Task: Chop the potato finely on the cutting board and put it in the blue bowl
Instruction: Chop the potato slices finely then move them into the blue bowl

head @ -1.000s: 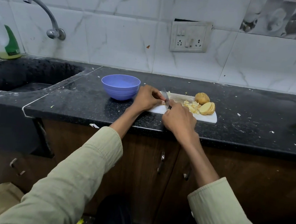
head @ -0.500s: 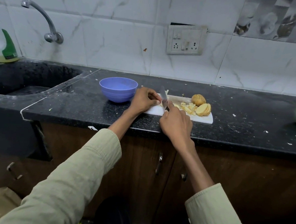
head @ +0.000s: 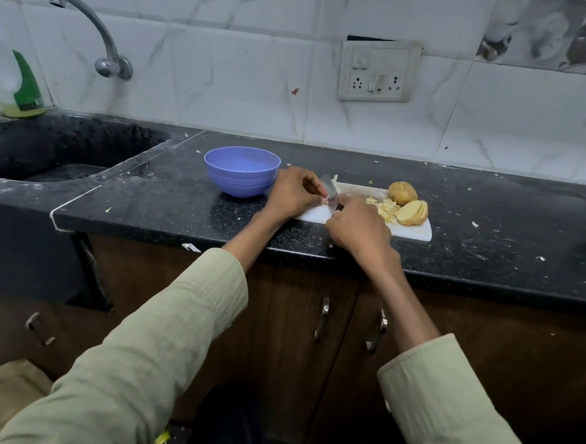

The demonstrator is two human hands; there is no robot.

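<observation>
1. Blue bowl (head: 242, 170) sits just left of your left hand (head: 291, 194), on the dark counter (head: 148, 209), back from its front edge.
2. Your left hand's fingers curl at the knife blade (head: 329, 189); whether they pinch a potato piece, can't tell.
3. Your right hand (head: 358, 226) grips the knife handle, over the cutting board (head: 418, 231) near the counter edge.
4. Right of the grip: chopped potato bits (head: 386, 208), potato slices (head: 413, 212), uncut piece (head: 402, 193).
5. No readable writing.
</observation>
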